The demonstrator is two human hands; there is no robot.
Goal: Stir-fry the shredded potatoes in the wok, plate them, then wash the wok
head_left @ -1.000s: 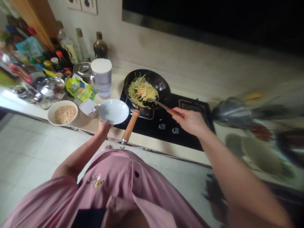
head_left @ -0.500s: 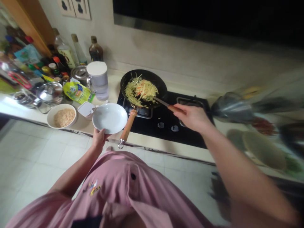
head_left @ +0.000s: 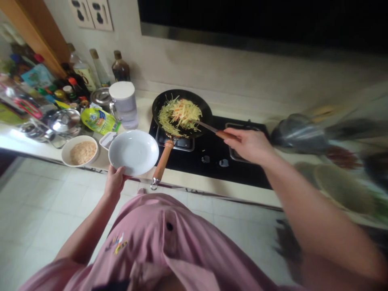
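One mound of thin, pale yellow-green shreds (head_left: pixel 183 115), flecked with orange strips, lies in the left and middle of a round black wok (head_left: pixel 202 106), to the left of the right hand (head_left: pixel 250 146). That hand's fingers are curled snugly around the wooden handle of a spatula (head_left: pixel 226 135); its narrow grey metal shank slopes left over the wok's rim, and its tip is hidden among the shreds. The hand itself stays outside the wok, above the hob (head_left: pixel 194 162).

The left hand (head_left: pixel 115 180) pinches a white plate (head_left: pixel 133 151) at its near left edge, thumb over the rim, the other fingers mostly hidden beneath. The plate is round, shallow and glossy, and is held to the near left of the wok, just left of the wok's handle (head_left: pixel 163 161), a tapering wooden rod with a metal cap and ring.

The hob is flat, black and shiny, with two grey knobs (head_left: pixel 223 163). Partly covered by the plate is a small white container (head_left: pixel 106 140); farther left stands a white bowl (head_left: pixel 66 157) of lumpy beige food. Beyond them are a clear pitcher (head_left: pixel 123 106) with a white lid and a crinkled green-yellow pouch (head_left: pixel 100 120), all on a smooth cream counter (head_left: pixel 242 192).
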